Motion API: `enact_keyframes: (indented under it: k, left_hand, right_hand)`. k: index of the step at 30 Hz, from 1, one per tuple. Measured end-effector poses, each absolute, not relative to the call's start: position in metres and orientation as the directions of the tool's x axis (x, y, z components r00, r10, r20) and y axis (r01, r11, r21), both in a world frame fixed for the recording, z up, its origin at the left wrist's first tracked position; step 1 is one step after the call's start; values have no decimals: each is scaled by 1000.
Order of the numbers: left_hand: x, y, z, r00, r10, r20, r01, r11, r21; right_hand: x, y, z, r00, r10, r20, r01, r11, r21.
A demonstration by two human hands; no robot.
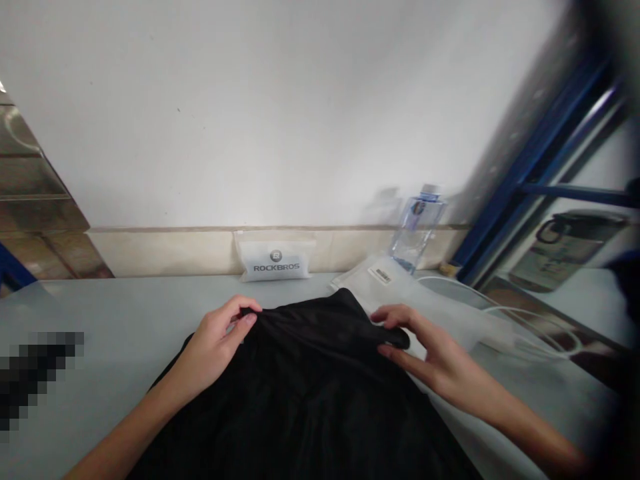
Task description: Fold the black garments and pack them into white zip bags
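Two hands pinch a black garment: left hand grips its far-left edge, right hand its far-right edge.

A packing workroom: bagged ROCKBROS goods, blue shelving.

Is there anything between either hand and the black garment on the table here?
Nothing visible does. The left hand and the right hand each already pinch the far edge of the black garment. The white pouch, the clear bags and the water bottle lie beyond it, toward the wall.
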State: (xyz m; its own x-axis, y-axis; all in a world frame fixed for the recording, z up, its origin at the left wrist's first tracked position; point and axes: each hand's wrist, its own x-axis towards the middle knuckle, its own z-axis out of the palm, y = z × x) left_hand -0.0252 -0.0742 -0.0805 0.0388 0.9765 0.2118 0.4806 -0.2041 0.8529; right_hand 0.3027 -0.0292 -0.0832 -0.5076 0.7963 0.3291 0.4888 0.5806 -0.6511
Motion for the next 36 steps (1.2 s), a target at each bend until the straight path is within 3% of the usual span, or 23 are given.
enact_keyframes:
  k: [3, 6, 9, 13, 22, 31, 36]
  left_hand:
    - [-20, -62, -83, -35, 992, 120, 362, -99, 927]
    - [-12, -48, -87, 8, 1000, 2, 363, -5, 932]
    - [-8, -41, -96, 72, 994, -80, 409, 44, 911]
    - [-9, -39, -107, 70, 996, -51, 488, 10, 873]
    - [-19, -44, -108, 56, 998, -1, 517, -28, 856]
    - [-10, -25, -89, 41, 988, -151, 499, 111, 859]
    - [-4, -13, -84, 93, 993, -79, 452, 28, 892]
  right_hand:
    - [296, -19, -87, -466, 878, 109, 404, 321, -857]
    - [288, -5, -88, -494, 869, 5, 348, 203, -915]
    - [282, 0, -89, -454, 890, 37, 293, 189, -937]
    - [281, -3, -95, -367, 927, 78, 283, 191, -940]
    - [287, 5, -102, -229, 964, 133, 545, 240, -803]
    - [290, -3, -93, -395, 917, 59, 515, 273, -813]
    - [301, -5, -87, -529, 847, -47, 385, 191, -903]
